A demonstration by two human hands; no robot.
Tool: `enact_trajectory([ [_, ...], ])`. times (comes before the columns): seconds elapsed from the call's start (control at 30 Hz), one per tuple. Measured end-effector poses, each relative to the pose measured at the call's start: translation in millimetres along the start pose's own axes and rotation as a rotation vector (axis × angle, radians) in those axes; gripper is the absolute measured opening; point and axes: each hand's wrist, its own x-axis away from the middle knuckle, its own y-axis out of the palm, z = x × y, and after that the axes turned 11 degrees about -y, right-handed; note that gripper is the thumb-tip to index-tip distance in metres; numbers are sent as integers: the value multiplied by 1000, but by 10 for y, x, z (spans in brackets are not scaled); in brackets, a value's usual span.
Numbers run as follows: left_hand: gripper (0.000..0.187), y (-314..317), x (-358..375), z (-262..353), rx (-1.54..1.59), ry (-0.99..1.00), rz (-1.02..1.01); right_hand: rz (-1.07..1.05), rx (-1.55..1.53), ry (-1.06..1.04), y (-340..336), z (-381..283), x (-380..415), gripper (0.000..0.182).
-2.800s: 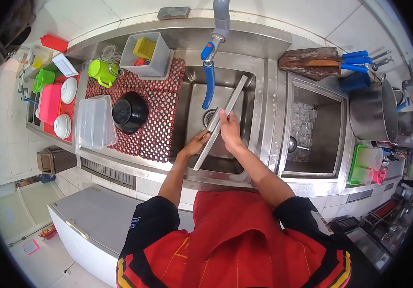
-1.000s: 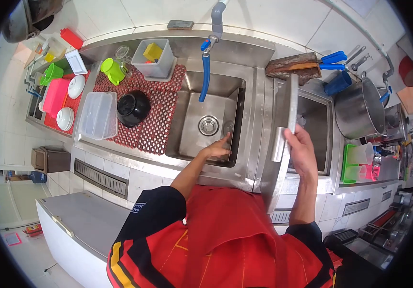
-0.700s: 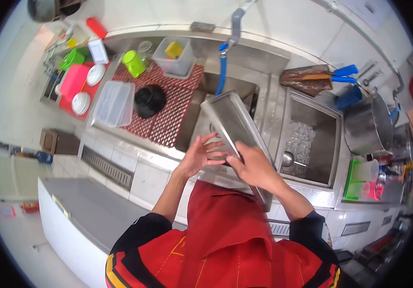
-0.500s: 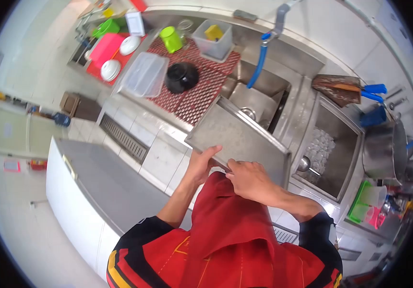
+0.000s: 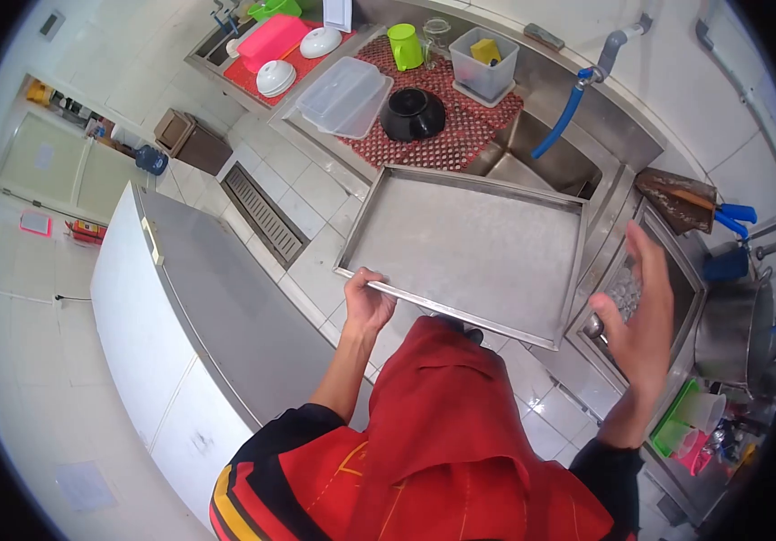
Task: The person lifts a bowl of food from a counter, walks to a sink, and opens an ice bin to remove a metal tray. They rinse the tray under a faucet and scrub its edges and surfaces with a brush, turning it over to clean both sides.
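Note:
A rectangular metal tray (image 5: 469,243) with a raised rim lies across the front of the sink counter, its inside facing up. My left hand (image 5: 369,301) grips its near left edge, fingers wrapped over the rim. Off to the right of the tray, my right hand (image 5: 643,311) is lifted with fingers stretched and thumb apart, holding nothing. Below that hand is a basin with ice (image 5: 622,293) and a metal scoop (image 5: 593,326), both partly covered by the hand. Part of the sink (image 5: 546,167) shows behind the tray's far edge.
On a red mat (image 5: 487,104) stand a black bowl (image 5: 413,114), a clear plastic container (image 5: 343,95), a green mug (image 5: 405,47) and a bin with a yellow sponge (image 5: 484,63). A blue hose (image 5: 561,122) hangs over the sink. A large pot (image 5: 735,334) stands right; a grey-topped white cabinet (image 5: 225,307) left.
The tray has turned to lie more level and wider across my view. My right hand has left its near edge and moved right, opening. My left hand stays on the rim.

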Motion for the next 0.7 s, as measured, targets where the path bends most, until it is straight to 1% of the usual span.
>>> enact_trajectory([
  [0.1, 20, -110, -139, 70, 58, -99, -122, 67, -695, 366, 580, 385, 465, 75],
  [0.17, 16, -170, -340, 62, 53, -181, -227, 24, -955, 773, 755, 362, 596, 71],
  [0.23, 8, -129, -531, 4, 15, -280, -342, 154, -1057, 839, 933, 343, 697, 63],
  [0.27, 7, -56, -637, -47, -43, -289, -261, 223, -1105, 870, 988, 332, 733, 59],
  [0.33, 21, 263, -830, -182, -166, -301, -108, 380, -1134, 909, 1039, 310, 754, 56],
  [0.37, 39, 109, -1077, -240, -147, -330, -224, 457, -1148, 925, 1054, 285, 741, 55],
  [0.4, 39, 182, -1213, -297, -179, -381, -231, 506, -1132, 901, 1069, 255, 691, 52],
  [0.47, 53, 216, -1510, -438, -234, -471, -119, 599, -1097, 860, 1105, 184, 567, 48],
  [0.57, 57, 282, -1643, -472, -417, -582, -33, 645, -1020, 903, 1241, 207, 406, 42],
  [0.6, 57, 329, -1610, -375, -495, -613, -51, 638, -978, 900, 1310, 293, 361, 43],
  [0.67, 57, 366, -1419, 32, -656, -667, -84, 623, -904, 898, 1518, 557, 307, 47],
  [0.7, 57, 257, -1398, 243, -711, -610, -162, 649, -871, 831, 1647, 694, 232, 39],
])
